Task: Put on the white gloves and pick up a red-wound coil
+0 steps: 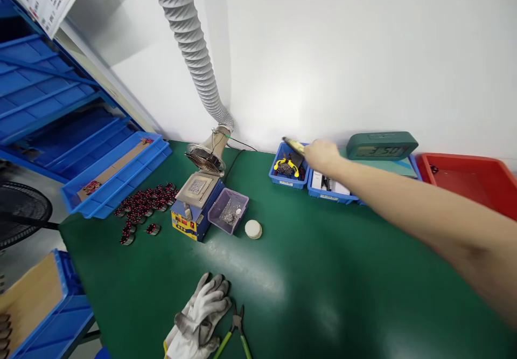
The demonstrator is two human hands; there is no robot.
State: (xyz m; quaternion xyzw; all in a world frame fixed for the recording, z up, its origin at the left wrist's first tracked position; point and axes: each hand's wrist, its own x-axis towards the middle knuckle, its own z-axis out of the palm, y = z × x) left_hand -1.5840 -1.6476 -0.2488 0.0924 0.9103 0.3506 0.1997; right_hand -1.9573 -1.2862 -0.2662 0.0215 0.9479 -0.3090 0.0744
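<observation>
My right hand (322, 155) reaches in from the right above the small blue bins by the wall. Its fingers are closed round a yellow tool with a dark tip (295, 145), whose exact kind is blurred. Below the tool is a blue bin (286, 182) with yellow-handled pliers (298, 171) and small dark pieces. Beneath my wrist, another blue bin (329, 195) holds white and black items, partly hidden by the forearm. My left hand is out of view.
A solder pot (189, 208) stands under an extraction duct (194, 52), beside a grey scrap tray (222, 229) and a round white pad (253, 229). Coiled parts (145, 205) lie left. Gloves (202, 316) and green-handled cutters (237, 324) lie in front; a clock (382, 146) and red bin (464, 159) stand right.
</observation>
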